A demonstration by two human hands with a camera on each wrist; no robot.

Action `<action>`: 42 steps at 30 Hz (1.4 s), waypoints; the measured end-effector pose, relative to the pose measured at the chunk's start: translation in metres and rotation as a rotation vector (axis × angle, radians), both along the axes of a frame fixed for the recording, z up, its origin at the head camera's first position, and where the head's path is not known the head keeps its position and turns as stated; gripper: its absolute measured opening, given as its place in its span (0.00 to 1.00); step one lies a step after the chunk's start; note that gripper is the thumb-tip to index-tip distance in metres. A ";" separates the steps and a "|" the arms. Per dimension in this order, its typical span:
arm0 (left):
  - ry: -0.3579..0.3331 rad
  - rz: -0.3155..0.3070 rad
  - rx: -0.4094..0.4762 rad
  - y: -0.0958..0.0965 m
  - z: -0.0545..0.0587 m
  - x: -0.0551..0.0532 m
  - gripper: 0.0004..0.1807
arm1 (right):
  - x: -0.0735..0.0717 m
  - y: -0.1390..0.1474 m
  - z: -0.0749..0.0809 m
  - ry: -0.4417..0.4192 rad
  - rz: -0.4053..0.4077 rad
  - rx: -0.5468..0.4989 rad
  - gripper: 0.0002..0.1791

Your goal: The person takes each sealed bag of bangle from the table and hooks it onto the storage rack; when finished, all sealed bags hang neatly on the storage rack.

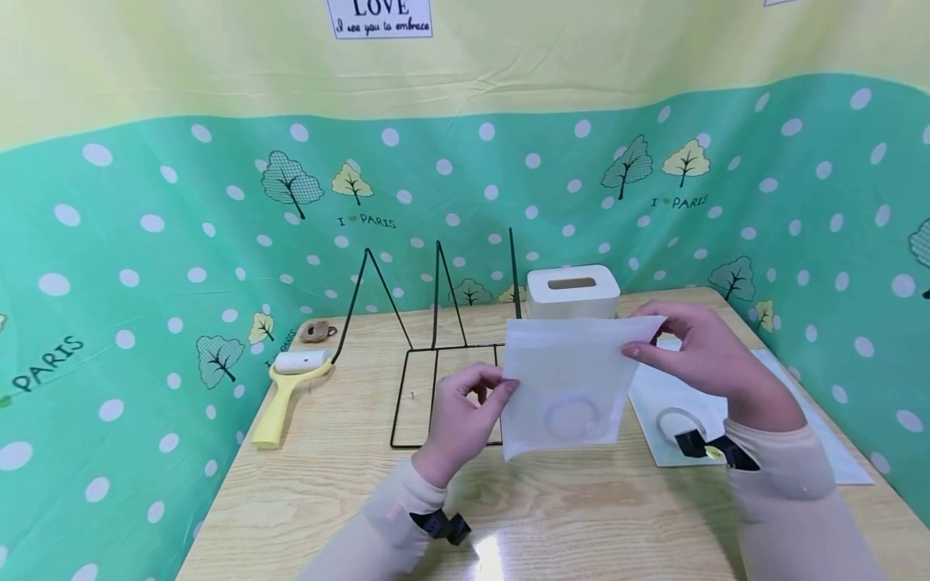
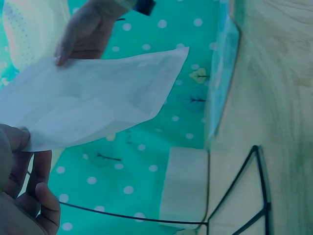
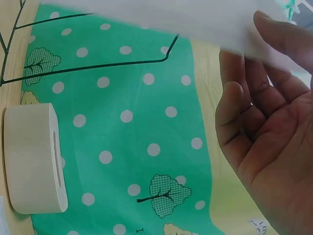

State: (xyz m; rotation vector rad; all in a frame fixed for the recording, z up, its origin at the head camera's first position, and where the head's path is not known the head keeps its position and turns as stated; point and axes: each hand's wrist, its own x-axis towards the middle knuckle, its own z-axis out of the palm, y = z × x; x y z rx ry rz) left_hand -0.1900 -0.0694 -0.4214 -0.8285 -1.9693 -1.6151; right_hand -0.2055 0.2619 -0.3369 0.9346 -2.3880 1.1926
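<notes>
Between both hands hangs a thin white square sheet (image 1: 567, 363), spread out above the table, with a faint grey ring showing low on it. The left hand (image 1: 465, 411) pinches its left edge between thumb and fingers. At the upper right corner, the right hand (image 1: 701, 355) pinches the sheet the same way. In the left wrist view the sheet (image 2: 93, 100) is seen tilted, held at both sides. The right wrist view shows only the sheet's lower part (image 3: 195, 24), blurred, with the right hand (image 3: 274, 107) holding its edge.
Behind the left hand stands a black wire rack (image 1: 434, 307) with upright triangular loops. A white tissue box (image 1: 574, 300) is at the back. Pale blue sheets (image 1: 654, 391), one bearing a ring shape, lie at right. A yellow-handled lint roller (image 1: 274, 415) and small brown item (image 1: 317, 331) are at left.
</notes>
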 end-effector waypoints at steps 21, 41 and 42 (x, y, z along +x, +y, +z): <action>0.029 0.029 -0.001 -0.046 0.029 0.009 0.03 | 0.013 -0.039 0.001 0.054 0.015 -0.208 0.17; -0.021 0.103 -0.025 -0.111 0.022 0.019 0.09 | 0.012 -0.095 -0.009 -0.018 0.200 -0.219 0.16; -0.024 0.109 -0.023 -0.114 0.021 0.019 0.09 | 0.012 -0.098 -0.010 -0.022 0.205 -0.224 0.16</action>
